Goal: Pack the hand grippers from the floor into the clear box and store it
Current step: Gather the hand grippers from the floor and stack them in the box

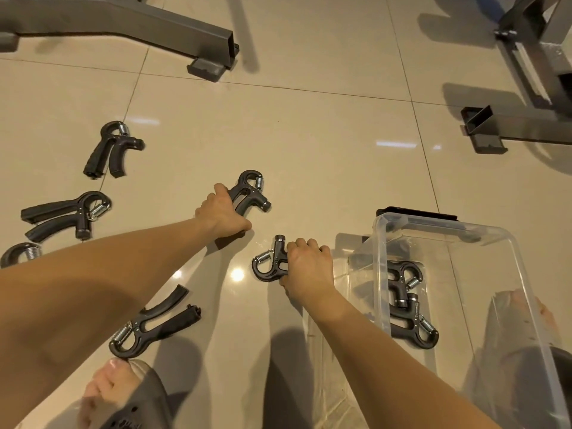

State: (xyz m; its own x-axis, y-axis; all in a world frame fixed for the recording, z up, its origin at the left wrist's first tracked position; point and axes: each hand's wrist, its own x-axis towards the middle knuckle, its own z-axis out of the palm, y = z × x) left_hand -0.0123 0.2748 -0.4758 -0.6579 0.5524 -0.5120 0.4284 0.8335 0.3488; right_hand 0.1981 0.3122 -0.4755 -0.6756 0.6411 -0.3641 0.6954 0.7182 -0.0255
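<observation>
Hand grippers [114, 148], black, spring-loaded, on the floor [309, 134]: left hand [221, 213] curled round the handles of the far gripper [250, 193], right hand [309, 270] round the near gripper [270, 264] beside the clear box [378, 243] (two already inside). Likely rigid, light, sturdy; best taken by the handles.

Eight hand grippers were in view. Six were on the floor: the upper-left gripper [114, 148], the left gripper [66, 213], the edge gripper [20, 253] cut off by the frame's left border, the lower-left gripper [154, 323], and two near the centre, the upper centre gripper [250, 193] held in the left hand [221, 218] and the lower centre gripper [270, 263] held in the right hand [309, 270]. Two boxed grippers [405, 283] lay in the one clear box [448, 227] at lower right. Two grey metal frames stood along the top: the left frame [123, 23] and the right frame [532, 63].
</observation>
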